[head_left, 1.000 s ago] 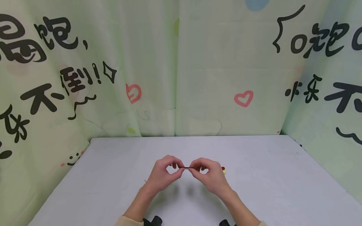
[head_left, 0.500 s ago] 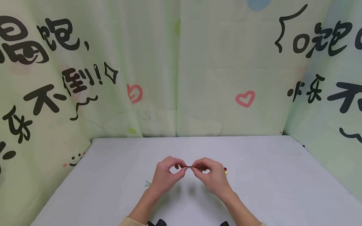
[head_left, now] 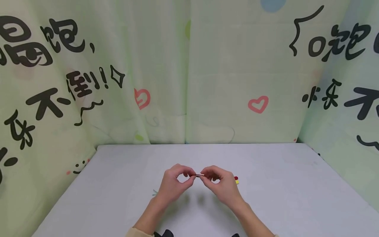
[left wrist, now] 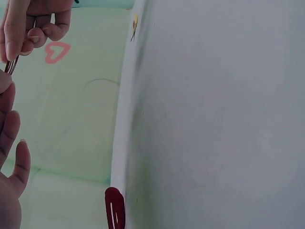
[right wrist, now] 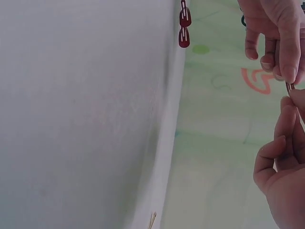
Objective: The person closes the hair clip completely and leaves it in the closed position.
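A thin dark red snap hair clip is held above the white table, stretched between both hands. My left hand pinches one end with thumb and forefinger, while my right hand pinches the other. The wrist views show the clip edge-on, its slim strips slightly bowed and its ends covered by fingertips. Another dark red hair clip lies at the bottom of the left wrist view. More red clips appear at the top of the right wrist view.
On the white table, a red item and a yellow one peek out beside the right hand. A small greenish item lies left of the left wrist. A printed curtain hangs behind the table.
The clip looked straight half a second ago and now bows slightly upward between the fingertips. Both hands keep their pinch and hardly move; the head view has shifted a little.
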`<state>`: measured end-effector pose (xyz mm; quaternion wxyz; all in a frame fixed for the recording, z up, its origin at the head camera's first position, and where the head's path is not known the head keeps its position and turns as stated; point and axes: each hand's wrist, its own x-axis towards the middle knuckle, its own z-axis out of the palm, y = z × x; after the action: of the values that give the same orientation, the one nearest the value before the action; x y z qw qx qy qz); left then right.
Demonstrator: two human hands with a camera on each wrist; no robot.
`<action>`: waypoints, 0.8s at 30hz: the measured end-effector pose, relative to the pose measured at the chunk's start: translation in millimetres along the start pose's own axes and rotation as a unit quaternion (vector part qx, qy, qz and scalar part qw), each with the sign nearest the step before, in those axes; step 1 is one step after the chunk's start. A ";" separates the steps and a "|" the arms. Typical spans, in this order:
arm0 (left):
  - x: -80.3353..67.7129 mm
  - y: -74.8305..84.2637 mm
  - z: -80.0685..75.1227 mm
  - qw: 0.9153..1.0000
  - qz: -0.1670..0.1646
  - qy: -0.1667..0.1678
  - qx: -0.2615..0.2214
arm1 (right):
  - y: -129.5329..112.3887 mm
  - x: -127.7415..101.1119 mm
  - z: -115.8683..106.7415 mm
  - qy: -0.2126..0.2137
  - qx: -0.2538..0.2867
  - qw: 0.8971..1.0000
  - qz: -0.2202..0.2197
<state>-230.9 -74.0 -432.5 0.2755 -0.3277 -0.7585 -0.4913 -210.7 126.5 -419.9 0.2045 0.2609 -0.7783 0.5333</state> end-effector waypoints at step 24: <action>-1.4 -0.3 -4.4 0.998 -0.040 -0.047 -0.024 | 3.6 0.7 -2.3 -0.014 -0.106 0.987 -0.117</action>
<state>-229.8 -78.5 -432.1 0.2120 -0.3263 -0.7711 -0.5039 -213.4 129.6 -421.3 0.2811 0.3343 -0.7971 0.4170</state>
